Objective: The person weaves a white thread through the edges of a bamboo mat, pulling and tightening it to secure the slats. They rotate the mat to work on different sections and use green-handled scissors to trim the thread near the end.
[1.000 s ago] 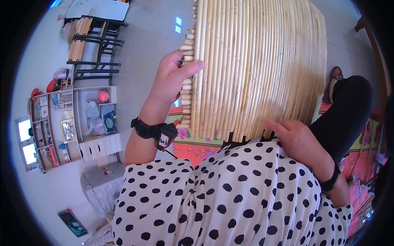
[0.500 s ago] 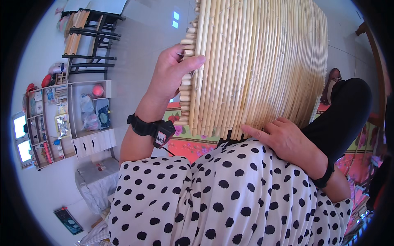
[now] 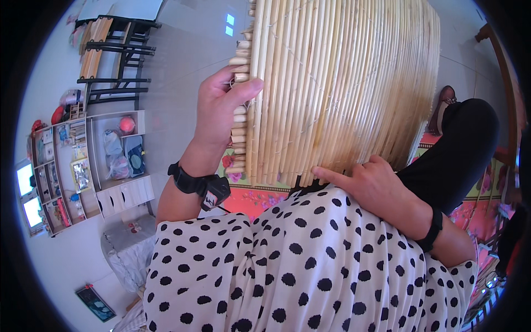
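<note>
A large mat of pale reed stalks (image 3: 343, 77), stitched together with thin thread, leans across my lap and reaches up past the top of the view. My left hand (image 3: 215, 105) grips its left edge, thumb on top and the other fingers hidden behind, where cut stalk ends stick out in a row. At the lower edge, my right hand (image 3: 373, 182) is on the mat. One of its fingers stretches left along the stalk ends while the others are bent against the edge.
A pink flowered cloth (image 3: 249, 199) lies under the mat. Beside my right leg (image 3: 470, 133) there is a brown shoe (image 3: 447, 95). To the left stand a white shelf unit (image 3: 124, 188) with assorted items and black-framed folding furniture (image 3: 119, 50). A grey-covered object (image 3: 130, 243) sits below the shelf.
The mat and both my hands appear slightly further left in the view, along with the background. My hold on the mat looks the same.
</note>
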`<state>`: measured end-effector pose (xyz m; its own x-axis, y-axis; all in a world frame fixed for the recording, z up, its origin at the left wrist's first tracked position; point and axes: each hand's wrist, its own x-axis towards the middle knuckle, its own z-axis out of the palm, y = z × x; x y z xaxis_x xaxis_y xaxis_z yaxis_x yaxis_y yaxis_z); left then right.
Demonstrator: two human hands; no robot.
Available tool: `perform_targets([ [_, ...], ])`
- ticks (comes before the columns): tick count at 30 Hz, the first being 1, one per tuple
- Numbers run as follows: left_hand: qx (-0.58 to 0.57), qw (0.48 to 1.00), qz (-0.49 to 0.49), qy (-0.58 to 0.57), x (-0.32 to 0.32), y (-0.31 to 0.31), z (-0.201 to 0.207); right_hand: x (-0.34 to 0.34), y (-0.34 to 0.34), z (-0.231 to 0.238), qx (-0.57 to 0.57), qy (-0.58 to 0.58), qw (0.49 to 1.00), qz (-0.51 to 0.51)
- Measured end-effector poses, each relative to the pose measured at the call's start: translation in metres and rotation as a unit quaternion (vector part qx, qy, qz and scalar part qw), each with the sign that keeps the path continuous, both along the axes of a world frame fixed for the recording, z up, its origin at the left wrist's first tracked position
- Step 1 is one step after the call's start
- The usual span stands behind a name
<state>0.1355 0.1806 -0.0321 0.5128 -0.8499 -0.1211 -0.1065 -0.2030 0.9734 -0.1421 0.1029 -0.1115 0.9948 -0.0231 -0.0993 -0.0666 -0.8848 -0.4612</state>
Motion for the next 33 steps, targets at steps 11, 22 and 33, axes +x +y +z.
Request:
perform_targets([
  [11,-0.005,0.999,-0.023,-0.021,0.018,-0.001,-0.006,0.005,0.001,0.008,-0.022,0.025,0.999,0.014],
  [22,-0.021,0.999,-0.029,-0.007,0.018,-0.004,-0.007,-0.001,0.003,0.008,-0.038,0.024,0.999,0.032],
  [33,-0.016,1.0,-0.013,-0.012,0.011,-0.004,-0.004,0.002,0.0,0.006,-0.022,0.014,0.999,0.031],
])
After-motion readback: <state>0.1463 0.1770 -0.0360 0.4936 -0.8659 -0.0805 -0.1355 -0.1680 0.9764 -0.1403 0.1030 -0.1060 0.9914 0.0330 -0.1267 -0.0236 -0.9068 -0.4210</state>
